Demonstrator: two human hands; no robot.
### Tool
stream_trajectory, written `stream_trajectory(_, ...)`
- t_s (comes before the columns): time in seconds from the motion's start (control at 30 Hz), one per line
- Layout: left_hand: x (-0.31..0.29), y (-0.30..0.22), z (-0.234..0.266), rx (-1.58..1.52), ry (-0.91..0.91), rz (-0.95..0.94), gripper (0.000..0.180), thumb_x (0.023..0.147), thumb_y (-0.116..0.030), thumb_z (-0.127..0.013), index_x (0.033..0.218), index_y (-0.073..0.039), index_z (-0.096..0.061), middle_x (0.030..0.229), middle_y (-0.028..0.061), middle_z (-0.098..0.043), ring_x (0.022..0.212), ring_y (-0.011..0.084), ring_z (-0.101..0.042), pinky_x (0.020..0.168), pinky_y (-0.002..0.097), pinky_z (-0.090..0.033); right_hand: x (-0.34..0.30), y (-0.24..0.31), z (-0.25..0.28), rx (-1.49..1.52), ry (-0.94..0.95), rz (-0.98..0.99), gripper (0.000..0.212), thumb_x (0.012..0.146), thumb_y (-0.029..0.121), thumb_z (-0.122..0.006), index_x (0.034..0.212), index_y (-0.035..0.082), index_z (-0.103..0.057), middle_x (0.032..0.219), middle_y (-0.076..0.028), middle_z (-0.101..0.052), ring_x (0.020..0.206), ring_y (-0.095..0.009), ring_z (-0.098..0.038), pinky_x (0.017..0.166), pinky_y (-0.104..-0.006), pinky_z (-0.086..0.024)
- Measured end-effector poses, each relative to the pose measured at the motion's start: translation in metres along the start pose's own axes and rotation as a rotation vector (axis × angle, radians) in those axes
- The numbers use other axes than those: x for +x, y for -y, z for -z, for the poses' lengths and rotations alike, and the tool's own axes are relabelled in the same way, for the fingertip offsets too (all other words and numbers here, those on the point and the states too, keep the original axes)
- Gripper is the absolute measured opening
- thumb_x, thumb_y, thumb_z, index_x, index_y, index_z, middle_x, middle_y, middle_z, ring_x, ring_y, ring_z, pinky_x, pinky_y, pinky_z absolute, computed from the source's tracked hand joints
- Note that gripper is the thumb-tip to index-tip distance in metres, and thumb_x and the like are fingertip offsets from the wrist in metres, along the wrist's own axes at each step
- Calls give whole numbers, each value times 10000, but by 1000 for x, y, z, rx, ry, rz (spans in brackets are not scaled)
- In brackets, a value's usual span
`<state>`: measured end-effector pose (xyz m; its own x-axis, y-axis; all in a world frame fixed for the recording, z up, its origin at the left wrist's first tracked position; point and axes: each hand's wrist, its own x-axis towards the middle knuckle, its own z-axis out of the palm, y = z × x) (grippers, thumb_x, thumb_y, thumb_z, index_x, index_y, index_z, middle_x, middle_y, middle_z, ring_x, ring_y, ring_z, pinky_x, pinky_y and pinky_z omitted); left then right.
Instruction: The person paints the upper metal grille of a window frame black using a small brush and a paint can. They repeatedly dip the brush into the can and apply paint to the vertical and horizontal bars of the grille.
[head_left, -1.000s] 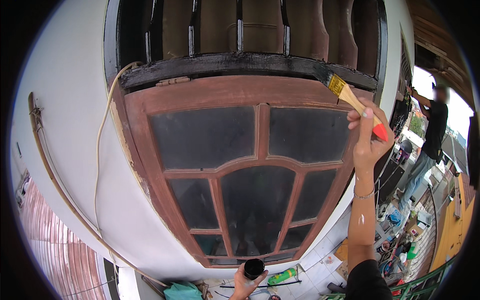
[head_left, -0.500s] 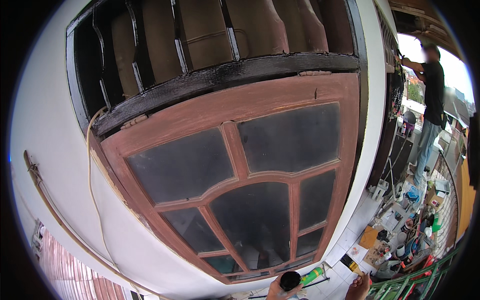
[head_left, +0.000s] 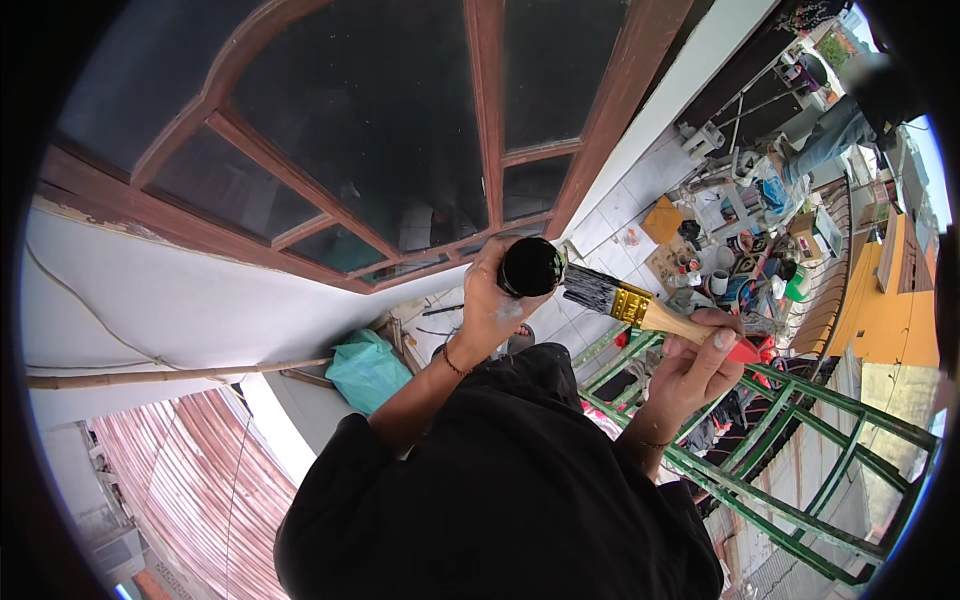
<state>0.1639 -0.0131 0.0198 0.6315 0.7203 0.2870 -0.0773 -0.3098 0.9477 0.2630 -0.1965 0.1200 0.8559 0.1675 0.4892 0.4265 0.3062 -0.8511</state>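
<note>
In our left hand (head_left: 488,312) we are holding a small round cup (head_left: 530,268), the fingers curling closed around its side. Its open mouth is facing up toward us and showing a glossy black inside; we are not managing to tell how full it is. With our right hand (head_left: 702,368) we are gripping a paintbrush (head_left: 672,320) near the red end of its handle, thumb and fingers pinching closed on it. The brush is hanging just right of the cup, above the tiled floor (head_left: 655,175). Its long axis is running nearly crosswise, sloping down to the right in our view: the dark-coated bristles (head_left: 592,291) are pointing left at the cup, the red end right. We are not able to tell whether bristles and rim are touching. Toward the floor's right edge, a white tub (head_left: 718,283) and a cardboard box (head_left: 803,240) are standing among clutter.
</note>
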Motion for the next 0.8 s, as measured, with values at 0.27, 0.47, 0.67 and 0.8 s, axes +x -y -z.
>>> stream_trajectory(0.27,-25,-20,-14,209,-274,-34,500,638,-60,-897,1078,-38,-660,1040,121,-696,972,325,-681,857,382,-546,26,-12,-15,-230,562,26,108,965,92,-672,942,-13,-665,831,-103,-727,575,-175,-650,554,-296,-490)
stream_trajectory(0.47,-27,-25,-19,323,-442,-49,496,611,-71,-879,1061,-50,-670,1023,102,-684,979,334,-653,863,403,-520,43,-22,-52,-294,895,378,111,900,55,-739,968,12,-664,839,-97,-728,637,-269,-694,559,-341,-519)
stream_trajectory(0.67,-27,-25,-19,359,-557,-31,522,590,-75,-870,1071,-55,-670,1035,106,-676,993,338,-645,869,414,-513,45,-31,-73,-257,979,427,125,901,61,-750,964,5,-658,801,-98,-717,613,-268,-684,549,-338,-515)
stream_trajectory(0.8,-25,-21,-13,425,-555,-72,538,605,-71,-893,1091,-56,-663,1089,110,-682,1008,322,-670,862,398,-544,47,-31,-78,-274,1008,355,96,908,52,-738,944,0,-668,822,-110,-734,649,-283,-717,573,-326,-539)
